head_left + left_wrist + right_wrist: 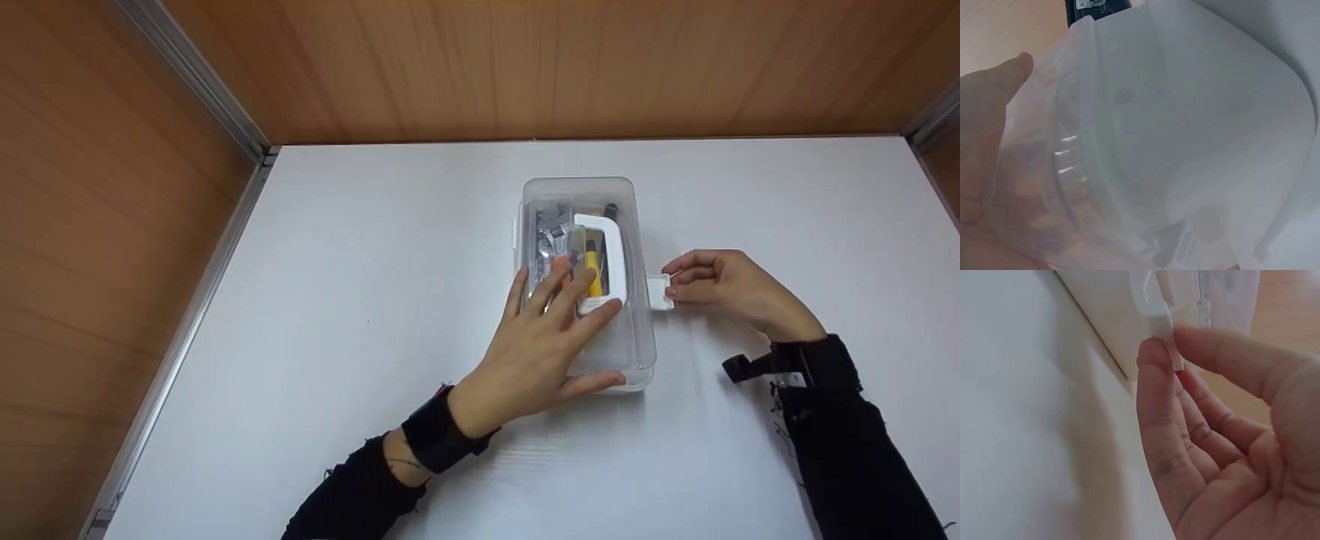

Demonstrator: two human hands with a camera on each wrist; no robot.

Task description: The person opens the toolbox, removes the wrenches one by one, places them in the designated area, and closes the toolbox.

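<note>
My left hand (541,341) lies flat, steadying the clear box (634,341) on the white surface (360,315), while my right hand (724,285) pinches its side latch (658,291).

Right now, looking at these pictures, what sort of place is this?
Probably a purpose-built recording booth or test bench rather than a home: a bare white tabletop, brown wood-grain panel walls joined by metal corner strips, and only a clear plastic latched storage box under the hands.
</note>
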